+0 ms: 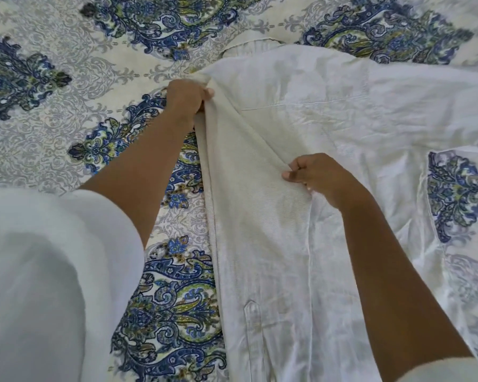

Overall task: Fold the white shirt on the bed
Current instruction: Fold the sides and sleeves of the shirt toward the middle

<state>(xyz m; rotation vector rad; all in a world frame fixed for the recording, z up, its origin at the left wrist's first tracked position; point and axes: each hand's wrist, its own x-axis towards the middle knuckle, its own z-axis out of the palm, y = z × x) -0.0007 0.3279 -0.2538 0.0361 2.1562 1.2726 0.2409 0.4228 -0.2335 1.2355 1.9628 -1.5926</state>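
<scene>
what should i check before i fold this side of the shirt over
1. Upper grip: the left hand holds the edge of the white shirt near the shoulder: ok.
2. Lower grip: the right hand pinches the fabric further down: ok.
3. Lifted strip between the two hands runs fairly straight: ok.
4. Shirt body flat: not ok, creases show to the right of the right hand.
5. Hem lined up: cannot tell, it is out of view below.
</scene>
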